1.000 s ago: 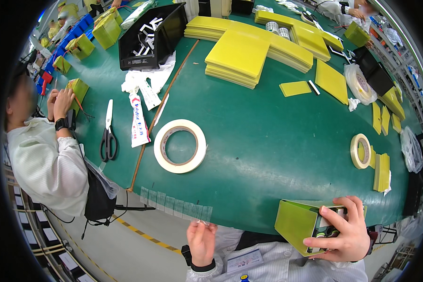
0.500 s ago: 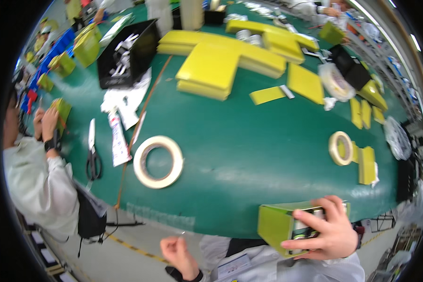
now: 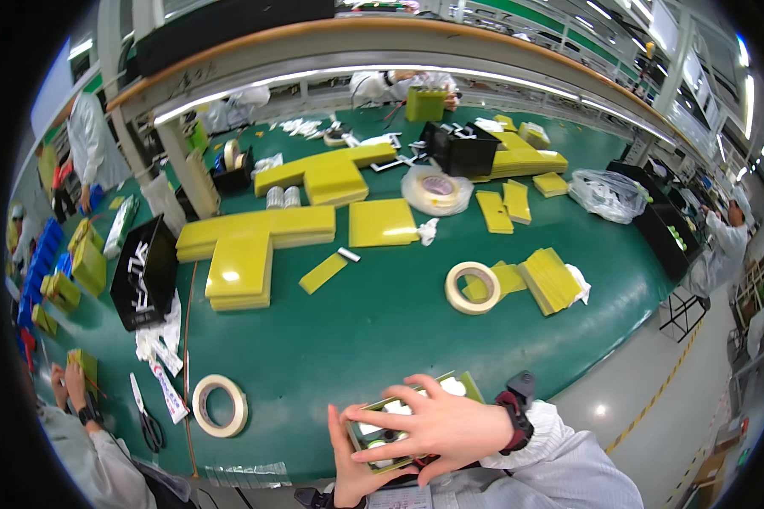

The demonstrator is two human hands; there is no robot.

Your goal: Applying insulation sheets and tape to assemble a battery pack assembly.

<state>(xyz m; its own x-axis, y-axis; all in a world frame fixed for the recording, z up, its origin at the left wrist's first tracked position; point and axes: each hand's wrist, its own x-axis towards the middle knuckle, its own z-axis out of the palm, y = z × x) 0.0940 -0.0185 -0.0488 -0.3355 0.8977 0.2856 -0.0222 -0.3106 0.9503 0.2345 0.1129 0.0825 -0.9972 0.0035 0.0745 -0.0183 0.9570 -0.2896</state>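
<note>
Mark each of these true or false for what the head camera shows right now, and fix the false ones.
1. Both hands hold the yellow-green box. True.
2. The right hand lies spread across the box's open face. True.
3. A roll of tape lies on the green table left of the hands. True.
4. The scissors are in the left hand. False: they lie on the table by the roll.
5. The table is red. False: green.

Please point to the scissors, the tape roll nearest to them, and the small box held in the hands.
scissors (image 3: pixel 148 422), head view, on the dark handles.
tape roll (image 3: pixel 220 406), head view, on its pale ring.
small box (image 3: pixel 387 416), head view, on the open top between the fingers.
</note>
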